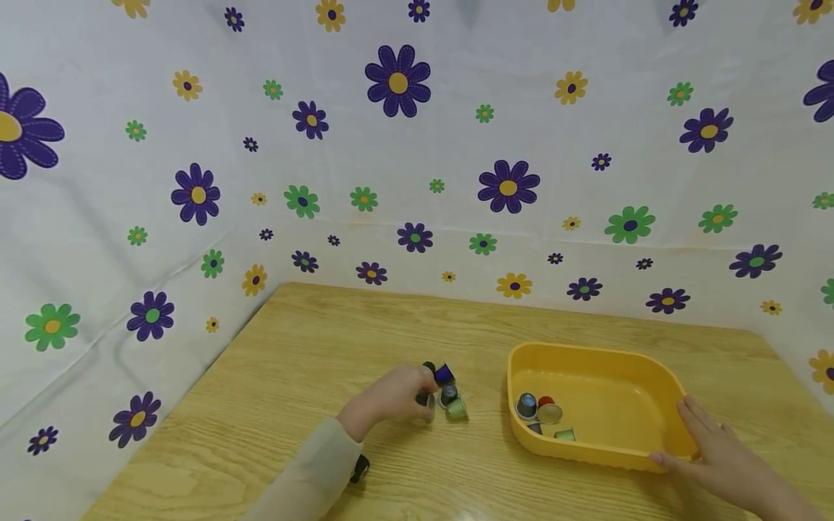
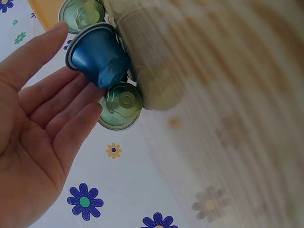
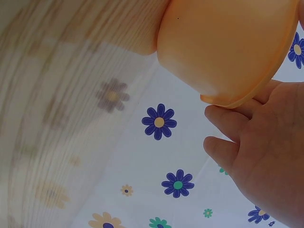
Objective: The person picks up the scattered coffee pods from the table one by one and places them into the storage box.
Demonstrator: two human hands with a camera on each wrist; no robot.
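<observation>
In the head view my left hand [image 1: 397,394] reaches into a small cluster of coffee capsules at the table's middle. Its thumb and fingers lie loosely around a blue capsule [image 2: 97,54], whose rim faces the palm in the left wrist view. A green capsule [image 2: 121,105] sits below it and another green capsule [image 2: 83,15] above. A dark blue capsule [image 1: 444,374] lies just past the fingertips. My right hand [image 1: 723,449] holds the near right corner of a yellow tray [image 1: 606,452], thumb at the front, fingers along the side.
Inside the tray's left end are several capsules, among them a blue-grey capsule [image 1: 526,405] and a light green capsule [image 1: 565,435]. The wooden table [image 1: 326,325] meets a flower-printed white cloth [image 1: 443,145] at the back and sides.
</observation>
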